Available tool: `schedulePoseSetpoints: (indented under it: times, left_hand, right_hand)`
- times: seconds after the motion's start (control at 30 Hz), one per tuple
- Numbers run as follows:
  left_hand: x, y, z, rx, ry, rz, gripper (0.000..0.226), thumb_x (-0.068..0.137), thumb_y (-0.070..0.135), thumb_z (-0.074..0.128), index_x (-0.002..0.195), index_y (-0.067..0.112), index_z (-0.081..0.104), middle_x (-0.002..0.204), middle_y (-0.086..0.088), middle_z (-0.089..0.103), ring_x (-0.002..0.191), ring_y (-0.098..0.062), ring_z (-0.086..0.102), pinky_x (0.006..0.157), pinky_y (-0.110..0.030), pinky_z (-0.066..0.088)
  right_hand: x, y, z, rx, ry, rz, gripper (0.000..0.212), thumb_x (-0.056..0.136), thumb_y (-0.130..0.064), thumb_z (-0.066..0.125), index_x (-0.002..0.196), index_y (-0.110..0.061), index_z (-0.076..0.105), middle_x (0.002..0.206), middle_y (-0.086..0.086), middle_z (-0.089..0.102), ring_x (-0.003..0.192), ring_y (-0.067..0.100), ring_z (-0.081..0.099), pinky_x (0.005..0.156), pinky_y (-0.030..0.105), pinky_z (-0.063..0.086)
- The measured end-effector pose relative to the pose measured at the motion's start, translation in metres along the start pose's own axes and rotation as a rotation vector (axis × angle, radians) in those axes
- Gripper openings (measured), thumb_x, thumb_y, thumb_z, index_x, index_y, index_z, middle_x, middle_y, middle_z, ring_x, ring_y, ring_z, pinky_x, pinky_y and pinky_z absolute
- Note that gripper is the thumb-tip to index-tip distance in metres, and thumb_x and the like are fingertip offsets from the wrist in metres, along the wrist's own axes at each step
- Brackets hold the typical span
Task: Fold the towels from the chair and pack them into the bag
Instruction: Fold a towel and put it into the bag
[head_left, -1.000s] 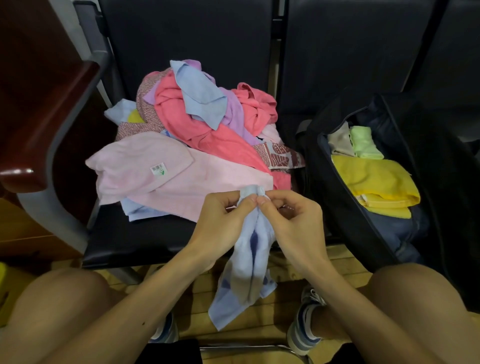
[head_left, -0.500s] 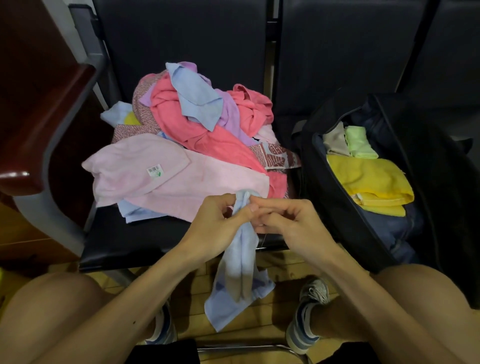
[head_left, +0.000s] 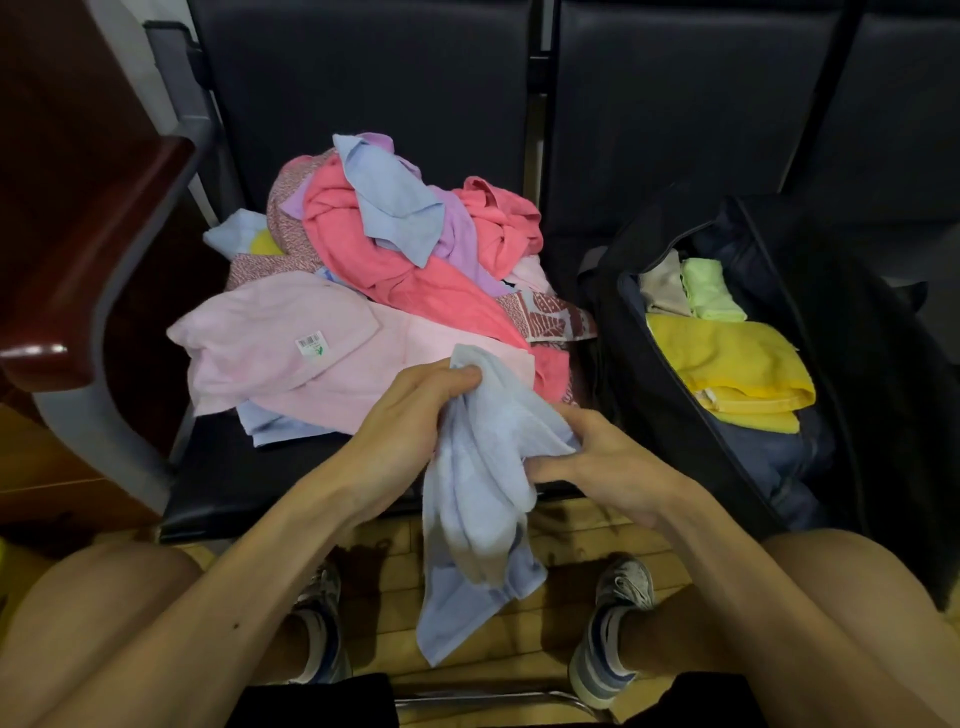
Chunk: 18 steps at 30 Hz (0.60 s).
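A light blue towel (head_left: 478, 499) hangs crumpled in front of the chair, over the wooden floor. My left hand (head_left: 410, 415) grips its top edge. My right hand (head_left: 597, 462) pinches its right side lower down. Behind them a heap of towels (head_left: 395, 249) in pink, coral, lilac, blue and patterned cloth lies on the black chair seat (head_left: 249, 478). An open black bag (head_left: 649, 415) stands on the seat to the right, with a folded yellow towel (head_left: 727, 364), a green one (head_left: 709, 291) and a beige one (head_left: 662, 286) inside.
A dark red wooden armrest (head_left: 78, 249) juts out at the left. My bare knees and sneakers (head_left: 618, 623) frame the wooden floor below. Black chair backs (head_left: 675, 104) fill the top.
My hands have parted: the left still holds the towel's top, the right has slid down and right along its edge, spreading the bunched cloth wider.
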<state>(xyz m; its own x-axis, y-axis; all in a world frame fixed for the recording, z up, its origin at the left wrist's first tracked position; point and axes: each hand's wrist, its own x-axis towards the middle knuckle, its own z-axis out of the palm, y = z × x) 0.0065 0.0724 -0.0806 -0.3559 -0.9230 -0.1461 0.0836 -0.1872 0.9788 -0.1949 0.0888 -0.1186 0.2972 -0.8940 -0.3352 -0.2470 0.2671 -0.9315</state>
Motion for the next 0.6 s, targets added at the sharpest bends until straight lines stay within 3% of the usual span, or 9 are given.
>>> schedulePoseSetpoints:
  times: [0.07, 0.17, 0.23, 0.3, 0.4, 0.47, 0.53, 0.6]
  left_hand:
    - [0.000, 0.003, -0.008, -0.029, 0.028, 0.004, 0.028, 0.090, 0.028, 0.052, 0.076, 0.022, 0.076, 0.091, -0.002, 0.072, 0.091, -0.010, 0.066, 0.084, -0.028, 0.048]
    - [0.008, 0.005, -0.022, 0.045, 0.286, 0.034, 0.023, 0.087, 0.036, 0.059, 0.078, 0.016, 0.067, 0.081, 0.002, 0.065, 0.086, -0.016, 0.060, 0.080, -0.036, 0.045]
    - [0.010, 0.005, -0.026, 0.065, 0.392, 0.085, 0.019, 0.093, 0.027, 0.057, 0.084, 0.013, 0.063, 0.083, 0.003, 0.065, 0.086, -0.015, 0.059, 0.085, -0.038, 0.047]
    - [0.008, 0.003, -0.021, 0.107, 0.343, 0.129, 0.025, 0.101, 0.015, 0.047, 0.086, 0.012, 0.067, 0.089, 0.001, 0.070, 0.089, -0.011, 0.063, 0.086, -0.033, 0.050]
    - [0.004, 0.002, -0.010, 0.139, 0.300, 0.132, 0.035, 0.103, 0.013, 0.041, 0.087, 0.022, 0.071, 0.085, 0.009, 0.075, 0.085, -0.005, 0.067, 0.078, -0.025, 0.055]
    - [0.008, -0.001, -0.011, 0.093, 0.320, 0.101, 0.031, 0.100, 0.020, 0.046, 0.086, 0.024, 0.074, 0.091, 0.008, 0.075, 0.092, -0.009, 0.067, 0.083, -0.030, 0.055]
    - [0.010, 0.001, -0.011, -0.006, 0.314, 0.071, 0.027, 0.096, 0.023, 0.046, 0.093, 0.023, 0.073, 0.098, 0.006, 0.076, 0.098, -0.012, 0.067, 0.089, -0.037, 0.052]
    - [0.010, 0.003, -0.010, -0.076, 0.289, 0.045, 0.031, 0.102, 0.018, 0.038, 0.102, 0.021, 0.069, 0.102, 0.006, 0.076, 0.100, -0.011, 0.069, 0.092, -0.038, 0.051]
  right_hand:
    - [-0.003, -0.006, 0.002, 0.032, -0.012, -0.048, 0.019, 0.087, 0.000, 0.069, 0.105, -0.006, 0.072, 0.099, 0.007, 0.076, 0.092, 0.012, 0.070, 0.078, 0.021, 0.054]
    - [-0.011, -0.027, -0.010, 0.203, 0.197, -0.207, 0.009, 0.083, 0.000, 0.068, 0.090, -0.003, 0.072, 0.079, 0.003, 0.075, 0.072, 0.009, 0.069, 0.065, 0.020, 0.053]
    - [-0.022, -0.042, -0.023, 0.258, 0.291, -0.338, 0.033, 0.073, -0.023, 0.080, 0.090, 0.004, 0.070, 0.080, 0.014, 0.073, 0.073, 0.022, 0.069, 0.064, 0.032, 0.057]
    - [-0.034, -0.054, -0.025, 0.203, 0.328, -0.428, 0.051, 0.061, -0.040, 0.088, 0.089, 0.000, 0.073, 0.091, 0.025, 0.072, 0.082, 0.042, 0.069, 0.070, 0.054, 0.056]
    - [-0.044, -0.063, -0.011, 0.106, 0.372, -0.514, 0.046, 0.058, -0.035, 0.088, 0.088, -0.002, 0.075, 0.086, 0.021, 0.074, 0.076, 0.038, 0.071, 0.064, 0.049, 0.058]
    - [-0.043, -0.066, -0.001, 0.027, 0.416, -0.546, 0.046, 0.061, -0.033, 0.084, 0.080, 0.006, 0.068, 0.077, 0.027, 0.068, 0.066, 0.041, 0.065, 0.055, 0.050, 0.053]
    - [-0.044, -0.068, 0.006, -0.007, 0.455, -0.583, 0.042, 0.062, -0.033, 0.083, 0.070, 0.003, 0.061, 0.070, 0.024, 0.064, 0.059, 0.032, 0.059, 0.050, 0.043, 0.048]
    - [-0.046, -0.071, 0.009, -0.014, 0.484, -0.622, 0.043, 0.064, -0.032, 0.082, 0.071, 0.004, 0.060, 0.069, 0.023, 0.062, 0.059, 0.035, 0.059, 0.049, 0.040, 0.047]
